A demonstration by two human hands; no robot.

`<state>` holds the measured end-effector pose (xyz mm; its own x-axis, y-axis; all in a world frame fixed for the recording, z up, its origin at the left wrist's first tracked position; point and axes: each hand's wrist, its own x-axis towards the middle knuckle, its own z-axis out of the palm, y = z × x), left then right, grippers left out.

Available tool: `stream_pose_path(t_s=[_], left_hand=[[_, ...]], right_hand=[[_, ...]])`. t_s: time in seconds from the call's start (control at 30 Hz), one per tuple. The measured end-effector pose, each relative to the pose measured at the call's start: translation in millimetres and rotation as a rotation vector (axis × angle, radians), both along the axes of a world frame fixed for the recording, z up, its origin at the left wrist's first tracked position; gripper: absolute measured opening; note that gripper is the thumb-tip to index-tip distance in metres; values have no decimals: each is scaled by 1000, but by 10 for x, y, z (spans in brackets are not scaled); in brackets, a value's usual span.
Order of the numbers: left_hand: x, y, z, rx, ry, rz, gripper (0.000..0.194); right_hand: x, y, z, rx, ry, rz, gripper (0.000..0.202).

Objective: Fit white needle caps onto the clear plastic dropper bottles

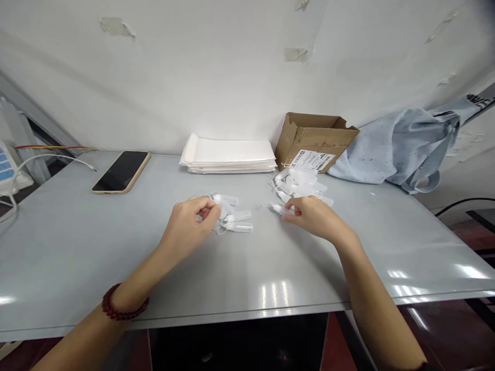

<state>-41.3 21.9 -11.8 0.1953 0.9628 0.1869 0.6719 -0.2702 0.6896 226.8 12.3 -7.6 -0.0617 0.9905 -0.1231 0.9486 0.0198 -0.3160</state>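
Pinched closed, my left hand [193,219] is at the left edge of a small group of translucent plastic bottles [240,227] with white caps and thin loops. What its fingertips grip, if anything, I cannot make out. My right hand [311,214] holds a similar small plastic bottle [279,209] between thumb and fingers, its capped end pointing left. Just behind that hand lies a larger heap of the same bottles [303,180], partly covered by the hand.
A stack of white padded envelopes [232,153] lies against the wall, beside an open cardboard box [325,136]. Light blue cloth [386,144] rests at the back right. A phone [121,172] and a white cable [50,155] are at left on the grey table [77,247].
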Motion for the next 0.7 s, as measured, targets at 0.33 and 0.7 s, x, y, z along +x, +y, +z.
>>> stream_pose_path(t_s=[0.33,0.7], left_hand=[[18,-39,29,-94,-101,-119,21],[-24,-44,55,-203,-296,-268,27]], right_hand=[[-310,-120,87,82,518,208,7],[-425,-193,105,-323,837,371,13]])
